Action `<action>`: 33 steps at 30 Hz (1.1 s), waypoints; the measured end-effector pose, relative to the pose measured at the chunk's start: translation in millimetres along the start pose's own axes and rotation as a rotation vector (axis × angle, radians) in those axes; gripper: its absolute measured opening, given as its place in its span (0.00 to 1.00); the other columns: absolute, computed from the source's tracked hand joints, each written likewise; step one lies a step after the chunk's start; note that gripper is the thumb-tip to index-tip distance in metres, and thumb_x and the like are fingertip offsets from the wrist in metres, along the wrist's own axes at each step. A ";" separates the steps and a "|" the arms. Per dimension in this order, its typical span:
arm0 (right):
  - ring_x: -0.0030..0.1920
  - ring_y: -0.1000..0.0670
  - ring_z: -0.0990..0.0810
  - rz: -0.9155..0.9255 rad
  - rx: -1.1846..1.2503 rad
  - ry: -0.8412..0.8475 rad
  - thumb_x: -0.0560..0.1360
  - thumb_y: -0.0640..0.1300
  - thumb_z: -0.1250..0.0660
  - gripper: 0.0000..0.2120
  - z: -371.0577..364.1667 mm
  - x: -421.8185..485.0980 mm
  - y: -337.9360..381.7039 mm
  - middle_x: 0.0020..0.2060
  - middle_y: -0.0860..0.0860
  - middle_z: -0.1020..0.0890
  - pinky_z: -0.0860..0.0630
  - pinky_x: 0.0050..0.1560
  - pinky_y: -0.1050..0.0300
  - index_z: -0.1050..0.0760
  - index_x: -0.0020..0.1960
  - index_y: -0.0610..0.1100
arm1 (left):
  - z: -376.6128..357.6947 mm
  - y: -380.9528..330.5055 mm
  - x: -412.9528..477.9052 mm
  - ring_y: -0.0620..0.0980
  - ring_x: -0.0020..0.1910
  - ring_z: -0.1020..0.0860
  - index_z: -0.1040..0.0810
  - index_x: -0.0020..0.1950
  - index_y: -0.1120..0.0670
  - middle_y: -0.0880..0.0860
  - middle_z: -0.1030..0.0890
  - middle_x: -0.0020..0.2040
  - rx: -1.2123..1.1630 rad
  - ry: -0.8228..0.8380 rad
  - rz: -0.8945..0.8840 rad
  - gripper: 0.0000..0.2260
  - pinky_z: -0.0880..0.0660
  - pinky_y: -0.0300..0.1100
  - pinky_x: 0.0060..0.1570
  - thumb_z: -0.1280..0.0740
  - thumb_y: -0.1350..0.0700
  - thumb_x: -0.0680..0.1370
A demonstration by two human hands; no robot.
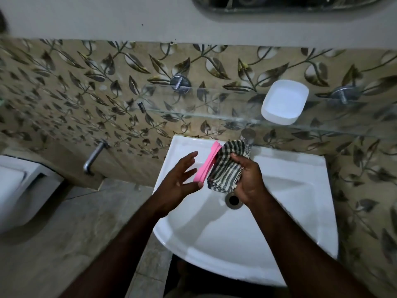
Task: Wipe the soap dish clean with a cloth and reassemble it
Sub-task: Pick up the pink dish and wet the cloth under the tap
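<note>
Over the basin (pixel 279 211) now: the left hand (pixel 180 179) props the pink soap dish tray (pixel 207 163) on edge, thumb under its lower end, fingers spread and loose alongside rather than clamped. Right beside it, the right hand (pixel 247 179) grips the folded striped cloth (pixel 227 166), pressed against the tray's face. Best bet: firmer left-hand support, long strokes into the ridges. The white base (pixel 284 102) waits on the glass shelf (pixel 193 100), beyond the right hand.
</note>
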State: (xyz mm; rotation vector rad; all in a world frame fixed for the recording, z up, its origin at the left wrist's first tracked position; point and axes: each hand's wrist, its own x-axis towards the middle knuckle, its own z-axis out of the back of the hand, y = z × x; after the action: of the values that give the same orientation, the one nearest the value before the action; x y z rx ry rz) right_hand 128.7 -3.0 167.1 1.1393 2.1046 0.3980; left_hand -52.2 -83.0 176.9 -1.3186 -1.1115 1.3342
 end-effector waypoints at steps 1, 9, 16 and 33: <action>0.47 0.40 0.18 -0.011 -0.011 0.008 0.72 0.41 0.37 0.15 1.1 -2.3 1.0 0.47 0.38 0.17 0.22 0.53 0.43 0.22 0.56 0.35 | -2.9 0.6 -0.8 0.51 0.69 0.27 0.33 0.69 0.33 0.50 0.32 0.73 -0.029 0.020 0.054 0.38 0.26 0.47 0.61 0.23 0.58 0.67; 0.52 0.36 0.21 0.029 -0.243 0.038 0.68 0.40 0.33 0.24 -8.6 -19.9 6.9 0.53 0.33 0.21 0.27 0.60 0.34 0.26 0.61 0.30 | -13.0 7.6 -0.4 0.60 0.54 0.23 0.39 0.76 0.48 0.63 0.22 0.61 -0.349 0.096 0.243 0.42 0.27 0.52 0.53 0.31 0.59 0.62; 0.49 0.37 0.17 0.211 -0.356 -0.086 0.72 0.36 0.33 0.13 -7.3 -24.8 19.5 0.51 0.35 0.17 0.22 0.56 0.39 0.22 0.56 0.35 | -12.0 7.8 3.9 0.60 0.56 0.23 0.30 0.70 0.58 0.61 0.22 0.58 -0.387 0.084 0.231 0.36 0.28 0.51 0.52 0.32 0.57 0.61; 0.45 0.37 0.16 0.224 -0.525 -0.356 0.74 0.30 0.37 0.13 -5.7 -54.2 -6.7 0.46 0.37 0.16 0.19 0.49 0.40 0.23 0.56 0.38 | 12.8 18.8 18.0 0.66 0.65 0.28 0.30 0.70 0.64 0.67 0.28 0.66 -0.937 0.335 0.274 0.41 0.33 0.67 0.63 0.25 0.52 0.59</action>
State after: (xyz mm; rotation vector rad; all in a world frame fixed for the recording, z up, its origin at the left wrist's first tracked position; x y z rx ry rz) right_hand 140.6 -51.0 190.9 1.0361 1.4517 0.7420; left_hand -65.3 -68.2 155.5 -2.3373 -1.4036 0.6959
